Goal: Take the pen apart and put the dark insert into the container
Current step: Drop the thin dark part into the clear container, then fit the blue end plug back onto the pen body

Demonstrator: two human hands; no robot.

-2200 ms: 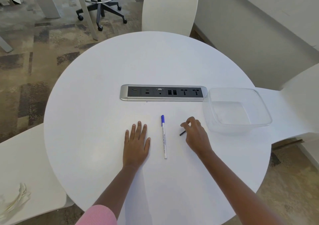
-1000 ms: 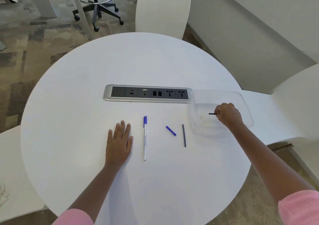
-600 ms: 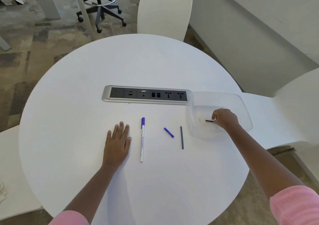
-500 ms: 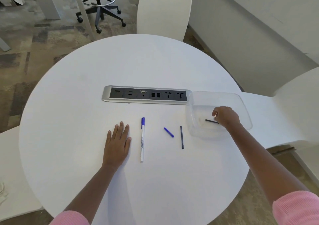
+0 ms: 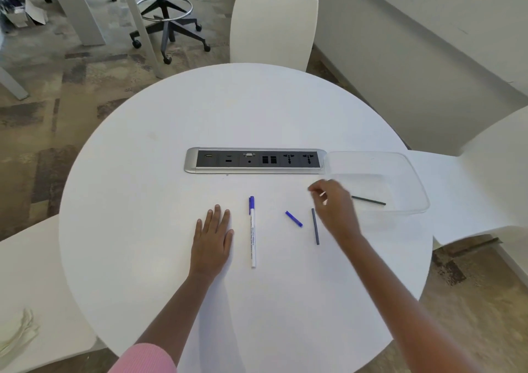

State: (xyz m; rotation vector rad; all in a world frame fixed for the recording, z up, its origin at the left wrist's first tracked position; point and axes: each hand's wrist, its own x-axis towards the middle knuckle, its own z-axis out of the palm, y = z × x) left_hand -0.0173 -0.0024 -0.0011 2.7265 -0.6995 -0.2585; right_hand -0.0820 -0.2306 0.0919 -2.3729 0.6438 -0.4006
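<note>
A thin dark insert (image 5: 368,200) lies on the floor of the clear plastic container (image 5: 411,169) at the right of the round white table. My right hand (image 5: 333,204) is outside the container, just left of it, blurred, fingers loosely apart and holding nothing. Below it lie a second dark rod (image 5: 315,226) and a short blue piece (image 5: 293,219). A white pen with a blue cap (image 5: 252,231) lies lengthwise near the middle. My left hand (image 5: 213,237) rests flat on the table, left of the pen.
A silver and black socket strip (image 5: 255,160) is set into the table (image 5: 171,195) behind the pen parts, touching the container's left rim. White chairs (image 5: 273,21) stand around the table. A wheeled stool (image 5: 168,12) is at the back left.
My right hand has let go of the dark insert inside the container and drawn back leftward out of it. The insert now lies loose in the container. The left hand has stayed flat.
</note>
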